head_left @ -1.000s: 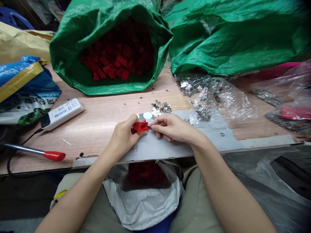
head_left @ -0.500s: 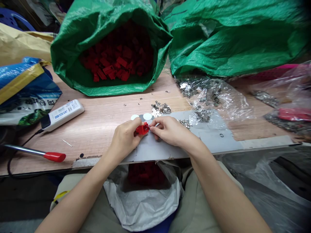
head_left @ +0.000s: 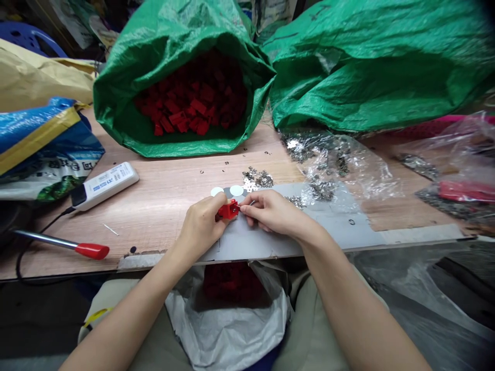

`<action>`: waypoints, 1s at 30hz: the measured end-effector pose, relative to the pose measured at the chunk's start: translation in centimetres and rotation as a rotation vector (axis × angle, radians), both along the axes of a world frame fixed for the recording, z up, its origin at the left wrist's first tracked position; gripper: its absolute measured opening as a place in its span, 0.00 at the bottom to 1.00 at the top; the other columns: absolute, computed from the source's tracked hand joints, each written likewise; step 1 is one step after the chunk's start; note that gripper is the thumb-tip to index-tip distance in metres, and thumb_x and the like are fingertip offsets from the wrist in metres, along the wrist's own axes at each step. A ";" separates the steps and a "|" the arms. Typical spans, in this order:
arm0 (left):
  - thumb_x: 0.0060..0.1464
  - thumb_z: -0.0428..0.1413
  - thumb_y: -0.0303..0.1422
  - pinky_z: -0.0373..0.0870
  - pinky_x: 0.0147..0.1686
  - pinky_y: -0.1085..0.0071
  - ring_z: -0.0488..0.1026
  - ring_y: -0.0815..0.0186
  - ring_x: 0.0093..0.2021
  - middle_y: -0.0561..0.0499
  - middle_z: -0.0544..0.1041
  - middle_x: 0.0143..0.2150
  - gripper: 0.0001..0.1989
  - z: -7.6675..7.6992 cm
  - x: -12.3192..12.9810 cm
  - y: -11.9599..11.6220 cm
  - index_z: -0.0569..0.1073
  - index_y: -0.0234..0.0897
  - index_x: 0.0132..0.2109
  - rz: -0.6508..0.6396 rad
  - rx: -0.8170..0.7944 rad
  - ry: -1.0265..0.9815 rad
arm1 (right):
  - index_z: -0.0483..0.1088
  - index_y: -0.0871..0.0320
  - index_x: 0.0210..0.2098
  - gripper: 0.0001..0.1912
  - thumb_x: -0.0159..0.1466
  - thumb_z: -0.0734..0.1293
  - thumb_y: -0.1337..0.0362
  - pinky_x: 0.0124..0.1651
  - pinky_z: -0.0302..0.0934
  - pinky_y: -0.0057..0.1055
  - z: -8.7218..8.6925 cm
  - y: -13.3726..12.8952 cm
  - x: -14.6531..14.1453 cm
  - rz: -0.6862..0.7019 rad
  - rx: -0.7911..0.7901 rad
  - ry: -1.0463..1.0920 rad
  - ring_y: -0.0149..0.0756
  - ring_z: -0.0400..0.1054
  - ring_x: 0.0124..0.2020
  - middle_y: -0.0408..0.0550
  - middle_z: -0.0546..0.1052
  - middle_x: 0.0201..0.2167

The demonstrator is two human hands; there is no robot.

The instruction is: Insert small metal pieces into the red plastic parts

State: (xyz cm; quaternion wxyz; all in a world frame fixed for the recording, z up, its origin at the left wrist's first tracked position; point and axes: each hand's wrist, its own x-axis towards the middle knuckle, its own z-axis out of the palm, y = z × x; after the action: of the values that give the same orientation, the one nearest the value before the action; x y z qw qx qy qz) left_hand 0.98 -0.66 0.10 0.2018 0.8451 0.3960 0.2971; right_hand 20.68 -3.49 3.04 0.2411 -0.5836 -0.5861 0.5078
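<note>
A small red plastic part [head_left: 230,209] is pinched between the thumb and fingers of my left hand [head_left: 203,221], over the grey sheet [head_left: 266,239]. From the right, the closed thumb and index finger of my right hand [head_left: 270,212] hold a tiny thin piece against the red part's open side; it is too small to make out. Just beyond my hands lie a pile of small metal pieces [head_left: 258,178] and two white discs, one of them [head_left: 236,191] beside the red part.
A green sack [head_left: 162,147] of red parts lies behind, another green sack [head_left: 371,98] to its right. Clear plastic with metal pieces [head_left: 348,159] lies right. A white device [head_left: 106,185] and red-tipped lever [head_left: 92,251] are left. A pale sack [head_left: 232,335] hangs at my lap.
The view has shifted slightly, so the scene sits a little lower. My hands keep nearly the same pose around the red part.
</note>
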 end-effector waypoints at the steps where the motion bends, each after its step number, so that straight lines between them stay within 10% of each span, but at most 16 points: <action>1: 0.56 0.58 0.29 0.59 0.26 0.74 0.65 0.69 0.25 0.55 0.71 0.27 0.08 0.0 0.0 -0.1 0.65 0.39 0.33 0.013 -0.010 -0.008 | 0.72 0.59 0.36 0.08 0.65 0.63 0.62 0.18 0.49 0.23 0.0 0.1 0.2 0.017 -0.032 0.061 0.24 0.57 0.14 0.42 0.75 0.22; 30: 0.56 0.54 0.24 0.57 0.28 0.71 0.67 0.66 0.28 0.53 0.71 0.27 0.09 0.2 0.6 -0.7 0.61 0.40 0.32 0.018 0.132 0.081 | 0.66 0.56 0.35 0.07 0.68 0.60 0.61 0.12 0.48 0.21 0.6 0.2 -0.4 -0.010 -0.109 -0.076 0.24 0.56 0.12 0.37 0.69 0.19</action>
State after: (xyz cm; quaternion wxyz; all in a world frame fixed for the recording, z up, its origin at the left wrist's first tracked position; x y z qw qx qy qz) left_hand 1.57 -1.32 0.33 0.1266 0.8643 0.3910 0.2901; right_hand 20.28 -3.24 3.62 0.1891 -0.6177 -0.5632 0.5152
